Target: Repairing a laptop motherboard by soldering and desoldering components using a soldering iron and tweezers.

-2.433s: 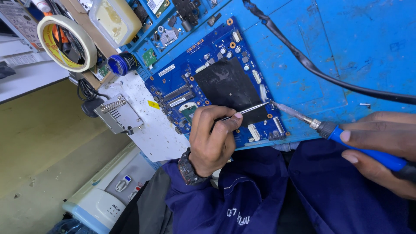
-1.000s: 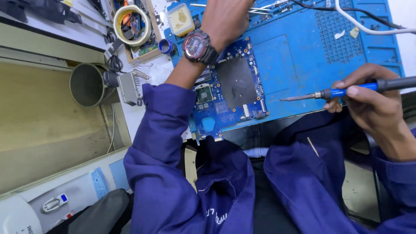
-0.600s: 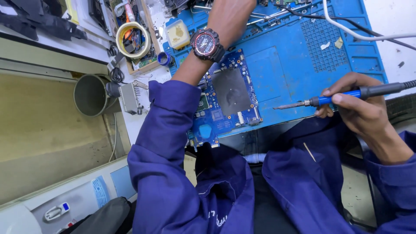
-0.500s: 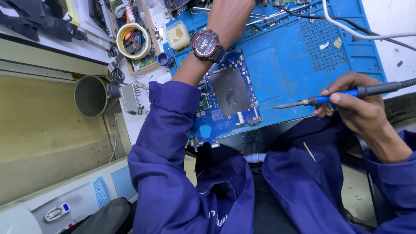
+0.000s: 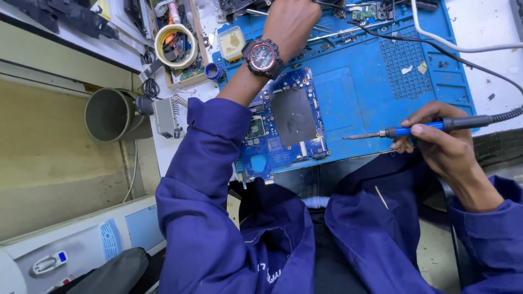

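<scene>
now, right hand point(image 5: 444, 144): fingers pinching a blue soldering iron point(image 5: 414, 129), right of frame
left hand point(image 5: 291, 19): reaching top centre, fingers cannot tell
circuit board point(image 5: 283, 128): lying centre, on blue mat point(image 5: 376, 81)
wooden tray point(image 5: 182, 51): upper left, holding tape roll point(image 5: 175, 44)

You have a roll of tape point(image 5: 175, 46) top left on a wooden tray point(image 5: 188, 81), a small blue pot point(image 5: 213, 71) just beside it, a yellowish lidded tub point(image 5: 231, 42) nearby, and a grey metal cup point(image 5: 108, 114) off the tabletop's point(image 5: 479, 24) left edge.
</scene>
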